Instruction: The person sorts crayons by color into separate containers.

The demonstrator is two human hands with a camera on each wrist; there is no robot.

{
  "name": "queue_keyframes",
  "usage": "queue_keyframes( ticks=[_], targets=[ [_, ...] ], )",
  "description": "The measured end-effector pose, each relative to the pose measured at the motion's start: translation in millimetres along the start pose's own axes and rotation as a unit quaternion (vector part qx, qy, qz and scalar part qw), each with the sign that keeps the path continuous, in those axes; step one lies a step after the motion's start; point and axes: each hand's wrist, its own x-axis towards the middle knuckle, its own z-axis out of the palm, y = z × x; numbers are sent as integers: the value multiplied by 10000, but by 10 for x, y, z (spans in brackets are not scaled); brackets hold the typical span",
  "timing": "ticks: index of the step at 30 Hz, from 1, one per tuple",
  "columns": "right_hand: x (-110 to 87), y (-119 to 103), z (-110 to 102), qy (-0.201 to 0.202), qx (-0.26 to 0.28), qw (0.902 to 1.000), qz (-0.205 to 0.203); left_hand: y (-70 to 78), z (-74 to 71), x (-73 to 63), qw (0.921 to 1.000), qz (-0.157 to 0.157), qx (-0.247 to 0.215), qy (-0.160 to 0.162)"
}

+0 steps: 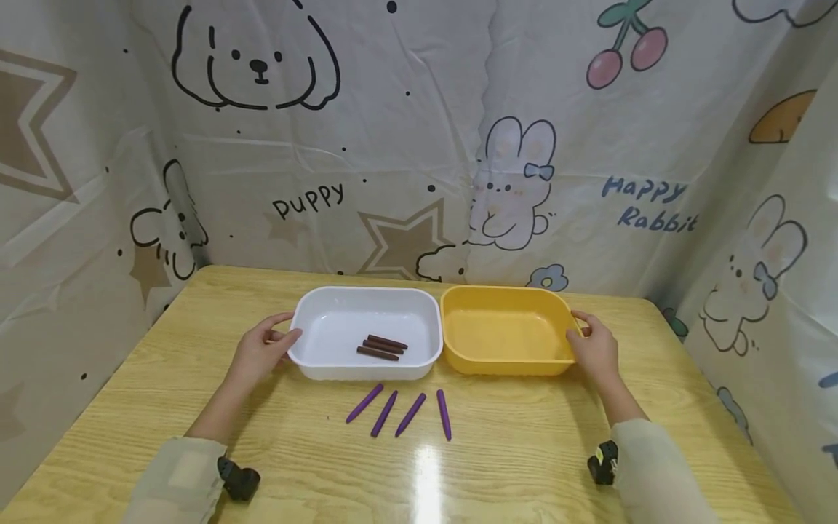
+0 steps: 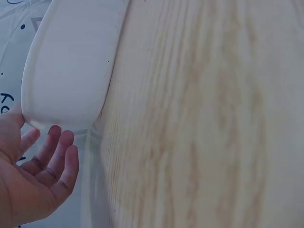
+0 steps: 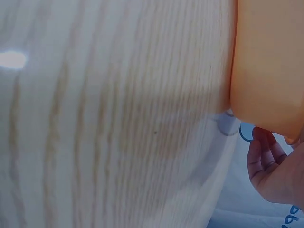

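Note:
My left hand (image 1: 260, 353) grips the left end of a white plastic basin (image 1: 366, 370), thumb over the rim and fingers below it. Three brown crayons (image 1: 380, 354) lie together on the basin's floor. Close against its right side stands a yellow basin (image 1: 504, 366) with nothing inside. My right hand (image 1: 596, 349) pinches that basin's right rim. In the left wrist view, the left hand (image 2: 35, 175) has its fingers curved under the white basin's end. The right wrist view has the right hand (image 3: 275, 166) at the end of the yellow basin (image 3: 270, 66).
Several purple crayons (image 1: 410, 415) lie spread on the wooden table (image 1: 524, 451) in front of the basins. A printed cloth (image 1: 393, 145) hangs behind and along both sides. Small black cameras (image 1: 238, 480) sit on both wrists.

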Motion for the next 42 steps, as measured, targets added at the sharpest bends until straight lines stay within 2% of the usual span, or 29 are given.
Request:
queue_keyframes(
  ticks=[3, 11, 15, 22, 25, 28, 32, 37, 40, 42],
  targets=[
    [3, 3, 7, -23, 37, 10000, 30, -2, -13, -22, 10000, 29, -17, 65],
    [16, 22, 8, -23, 138, 9999, 73, 42, -69, -162, 9958, 413, 639, 514],
    [4, 7, -1, -50, 116, 9999, 74, 85, -62, -265, 9909, 827, 878, 591],
    [7, 20, -1, -91, 67, 9999, 89, 179, -11, -473, 9762, 1566, 1366, 619],
    [9, 21, 1, -141, 66, 9998, 125, 212, 28, -544, 9720, 1774, 1470, 467],
    [11, 20, 3, -207, 78, 9996, 199, 244, 90, -606, 9675, 1907, 1658, 116],
    [7, 14, 7, -234, 89, 9994, 218, 282, 204, -672, 9564, 2001, 2093, -379],
    [1, 14, 9, -203, 87, 9996, 161, 340, 370, -735, 9319, 2350, 2637, -824],
    [-1, 18, 11, -190, 113, 9996, 154, 376, 481, -752, 9168, 2617, 2875, -916],
    [1, 19, 15, -193, 103, 9996, 150, 392, 555, -752, 9114, 2729, 2937, -926]
  ],
)
